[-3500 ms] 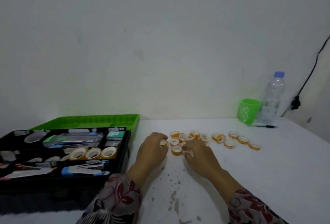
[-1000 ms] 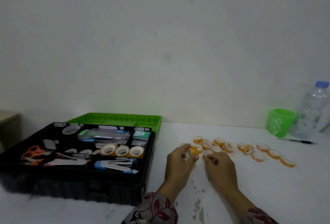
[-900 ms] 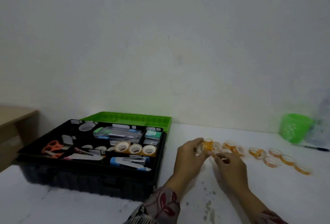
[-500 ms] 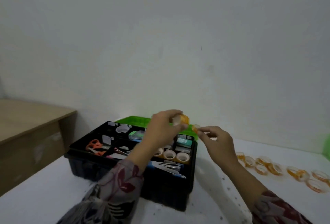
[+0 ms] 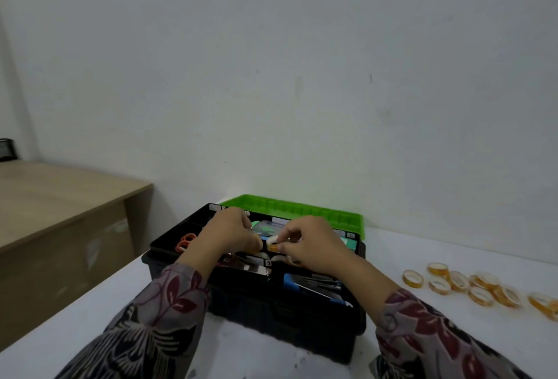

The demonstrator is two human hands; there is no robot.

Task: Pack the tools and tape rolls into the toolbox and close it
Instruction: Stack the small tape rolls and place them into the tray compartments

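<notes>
- Step in hand, by the look of it: seating small orange-and-white tape roll [image 5: 273, 245] into a middle compartment of open black plastic toolbox [image 5: 271, 312].
- Lower roll flat into a free slot. Release only once it sits below the dividers, so green hinged lid [image 5: 290, 209] can shut later.
- Keep wrists clear of orange-handled scissors [image 5: 185, 241] at left of tray.
- Right hand [image 5: 312, 243]: over box centre, thumb and forefinger pinching the roll, other fingers curled under.
- Left hand [image 5: 231, 233]: over box, knuckles up, fingers curled toward the roll. Fingertips hidden, cannot tell if holding anything.
- Plenty left to pack: cluster of loose orange tape rolls [image 5: 480, 285] on white table [image 5: 422, 255], well right of box.
</notes>
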